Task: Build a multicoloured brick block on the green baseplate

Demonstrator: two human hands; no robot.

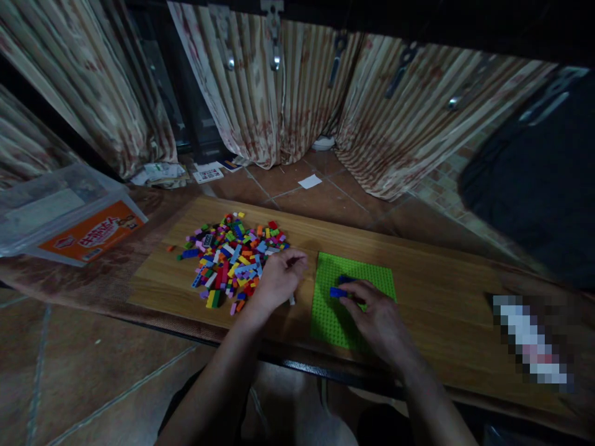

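A green studded baseplate lies on a wooden board. My right hand rests on the plate, its fingers pinched on a blue brick; a second blue brick sits on the plate just beyond. A pile of several small coloured bricks is spread on the board to the left. My left hand lies at the right edge of that pile, fingers curled; a small pale piece shows beside it. What the left fingers hold is hidden.
A clear plastic box with an orange label stands at the far left. Striped curtains hang behind, with papers on the tiled floor. A dark bulk fills the right. A blurred-out item lies on the board's right end.
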